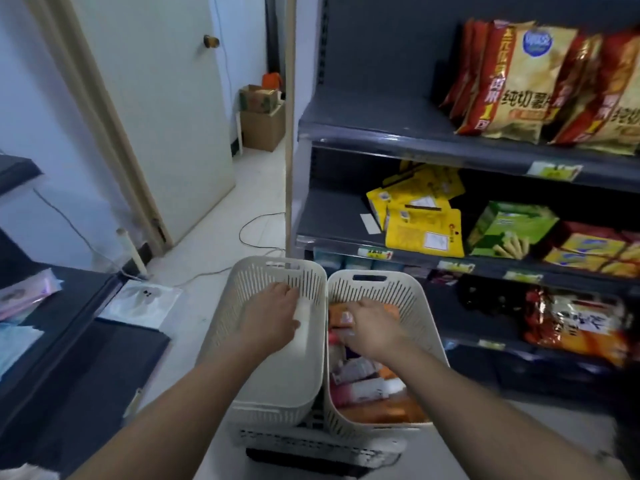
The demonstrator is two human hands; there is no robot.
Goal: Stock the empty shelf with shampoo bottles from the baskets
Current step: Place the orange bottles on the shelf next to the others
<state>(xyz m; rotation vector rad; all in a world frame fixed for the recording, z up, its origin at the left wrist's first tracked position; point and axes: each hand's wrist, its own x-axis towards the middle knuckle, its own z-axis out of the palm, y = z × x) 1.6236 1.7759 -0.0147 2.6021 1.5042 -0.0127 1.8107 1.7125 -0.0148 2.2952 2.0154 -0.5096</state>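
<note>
Two cream slotted baskets stand side by side on the floor in front of me. Inside the left basket (242, 289), my left hand (273, 317) grips a white bottle (304, 318) lying near the basket's right wall. My right hand (372, 325) reaches into the right basket (412, 299), which holds several orange, pink and white shampoo bottles (363, 389). Its fingers curl round a small pinkish bottle (346, 318) at the top of the pile. The dark grey shelf unit (381, 129) stands to the right, its top-left board bare.
Chip bags (516, 81) fill the upper shelf's right part. Yellow packets (422, 216) and green boxes (509, 230) lie on the middle shelf. A dark counter (69, 341) flanks my left. A pole (289, 133), floor cables and cardboard boxes (261, 123) stand behind the baskets.
</note>
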